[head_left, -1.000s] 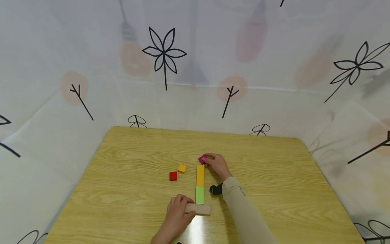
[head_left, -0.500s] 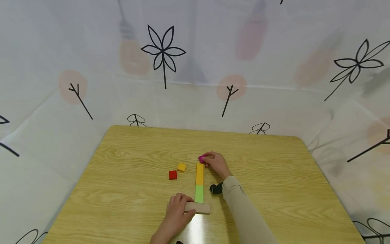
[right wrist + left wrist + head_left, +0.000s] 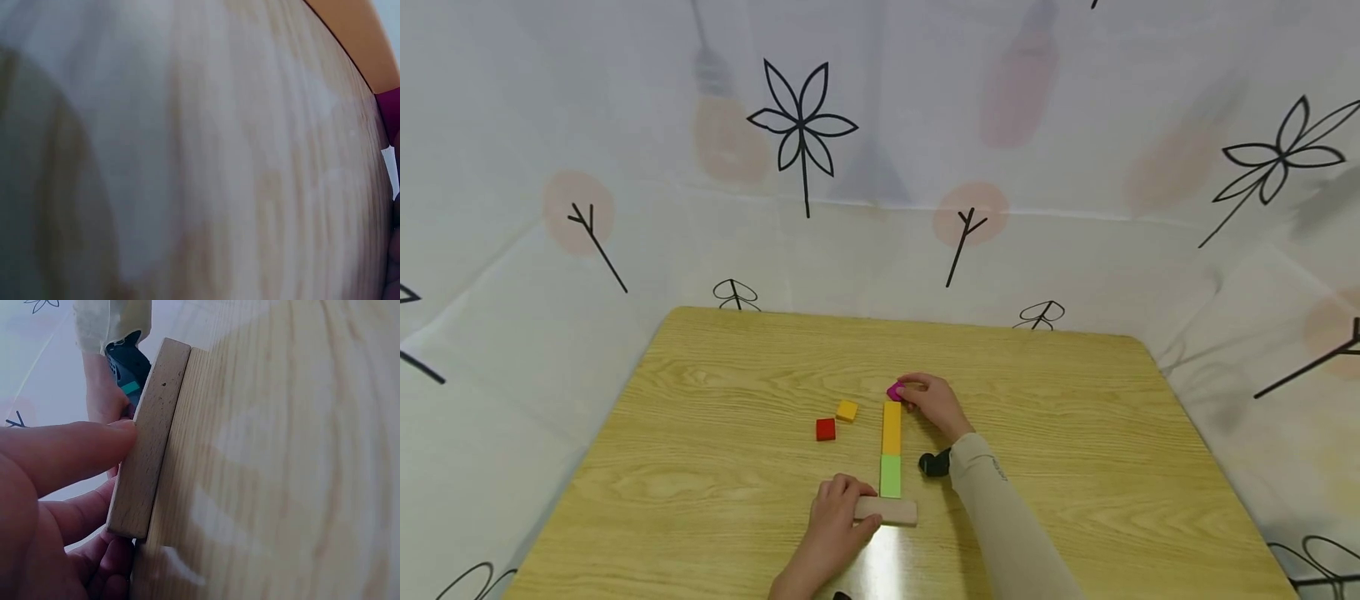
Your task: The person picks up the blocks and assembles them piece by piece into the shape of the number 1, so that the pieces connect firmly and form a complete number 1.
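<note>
My left hand [image 3: 835, 527] holds the left end of a plain wooden block [image 3: 897, 512] lying crosswise on the table; in the left wrist view the thumb presses on the block's side [image 3: 150, 444]. Beyond it, a light green block [image 3: 891, 477] and a longer orange block [image 3: 891, 427] lie end to end in a line away from me. At the far end of that line my right hand [image 3: 934, 404] pinches a small magenta block [image 3: 892, 391]. The right wrist view catches only an edge of the magenta block [image 3: 390, 115] near the orange block [image 3: 359, 44].
Left of the row lie a small red block [image 3: 825, 429] and a small yellow-orange block [image 3: 847, 411]. A black wrist camera [image 3: 934, 464] sits under the right sleeve, close to the row. The wooden table [image 3: 715, 367] ends at a patterned cloth [image 3: 880, 267].
The magenta block has shifted very slightly left and turned a little in my right fingers. My left hand and the wooden block stay in place.
</note>
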Demonstrator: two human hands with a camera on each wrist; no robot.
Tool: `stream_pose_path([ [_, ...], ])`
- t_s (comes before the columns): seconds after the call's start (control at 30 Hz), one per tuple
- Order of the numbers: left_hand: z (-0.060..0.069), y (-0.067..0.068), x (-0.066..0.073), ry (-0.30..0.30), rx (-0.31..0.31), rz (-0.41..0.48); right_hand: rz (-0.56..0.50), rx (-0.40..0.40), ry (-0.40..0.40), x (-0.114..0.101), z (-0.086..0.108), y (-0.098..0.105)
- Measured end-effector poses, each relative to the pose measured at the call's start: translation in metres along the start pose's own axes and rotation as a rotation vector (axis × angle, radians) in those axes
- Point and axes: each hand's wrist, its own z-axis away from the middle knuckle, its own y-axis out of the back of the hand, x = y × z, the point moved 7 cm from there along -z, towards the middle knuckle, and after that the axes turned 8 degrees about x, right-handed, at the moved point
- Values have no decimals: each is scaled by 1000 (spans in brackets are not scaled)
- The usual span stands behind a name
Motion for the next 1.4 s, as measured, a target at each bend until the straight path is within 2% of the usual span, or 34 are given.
stream_pose_path([
  [0.3,-1,0,0,17,-29,12,23,23,-19,1,0,1],
  [0.47,-1,0,0,10,-17,1,33,33,-18,0,0,2],
  [0.7,-2,0,1,28,-23,4,127,77,-11,-1,0,4],
  [1.07,-1,0,1,17,6,-13,109,54,16,-4,1,3],
  [1.4,0,0,0,23,2,-3,90,51,14,-2,2,3],
])
